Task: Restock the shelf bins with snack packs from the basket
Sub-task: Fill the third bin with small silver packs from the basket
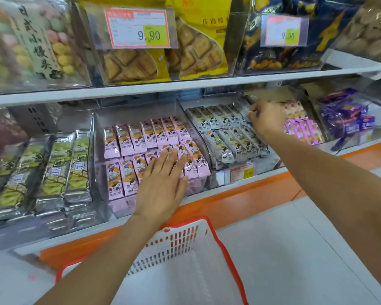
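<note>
Pink snack packs [128, 142] fill a clear shelf bin [97, 155] at the centre in two rows. My left hand [163, 183] lies flat on the front row, fingers straight, pressing the packs. To the right, a second clear bin [185, 106] holds grey-white snack packs [220, 139]. My right hand [265, 118] reaches into the back right of that bin and pinches a grey-white pack [244, 106] at the end of the back row. A white basket with a red rim [218, 241] sits below the shelf, under my left arm; its visible inside looks bare.
Green-and-silver packs [53, 172] fill the bin at the left. Purple and pink packs [304, 128] lie in bins to the right. The upper shelf [185, 84] carries large biscuit bags and price tags. An orange ledge [251, 194] runs along the shelf front.
</note>
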